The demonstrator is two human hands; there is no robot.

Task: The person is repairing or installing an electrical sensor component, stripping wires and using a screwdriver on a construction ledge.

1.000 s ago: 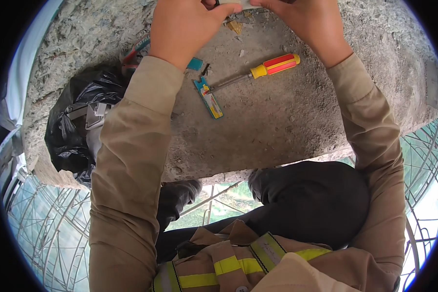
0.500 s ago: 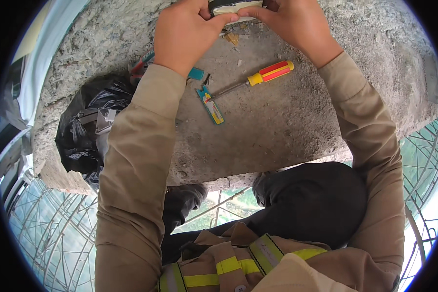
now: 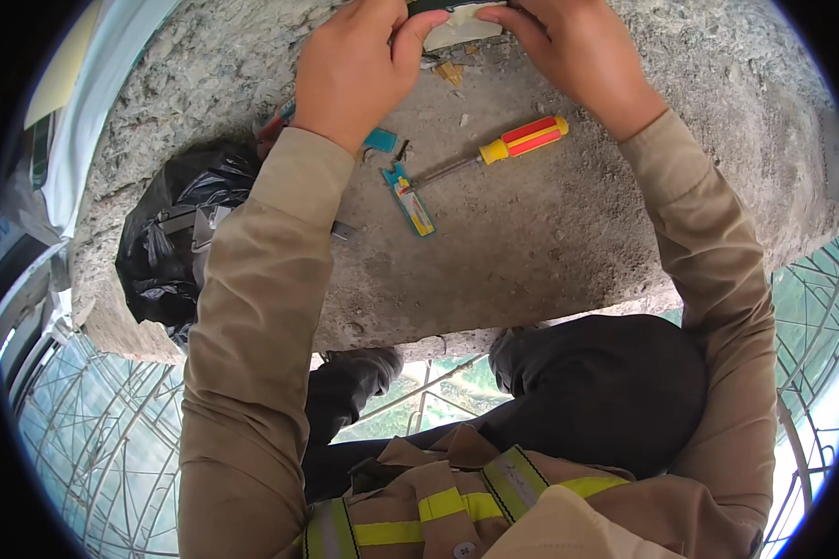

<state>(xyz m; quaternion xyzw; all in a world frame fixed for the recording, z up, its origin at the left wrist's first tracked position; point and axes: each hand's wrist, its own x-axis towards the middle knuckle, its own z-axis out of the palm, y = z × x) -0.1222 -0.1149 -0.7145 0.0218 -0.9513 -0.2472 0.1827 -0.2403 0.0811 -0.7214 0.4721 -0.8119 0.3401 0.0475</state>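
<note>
Slab, head view: I look down on rough grey concrete (image 3: 494, 261), with thin metal bars (image 3: 112, 456) showing beyond its near edge.
Pale piece: it sits at the top of my picture, cut off by the frame, between the two hands; its near face (image 3: 464, 34) is cream and its far part dark (image 3: 429, 7).
Left hand: my left hand (image 3: 359, 74) grips the piece's left end, thumb on top, probably to steady it; I cannot see the fingertips behind.
Right hand: my right hand (image 3: 583, 56) mirrors that at the other end, thumb bent onto the edge, likely so both sides share the pressure.
Screwdriver: a red-and-yellow one (image 3: 527, 140) lies loose near the right wrist, its tip at a teal strip (image 3: 408, 203), leaving both hands free.
Left side: a black bag (image 3: 177, 205) slumps beside the left sleeve (image 3: 261, 307), apparently keeping a grey fitting (image 3: 205, 226) together; a red-and-teal tool (image 3: 272, 123) is mostly hidden behind the wrist.
</note>
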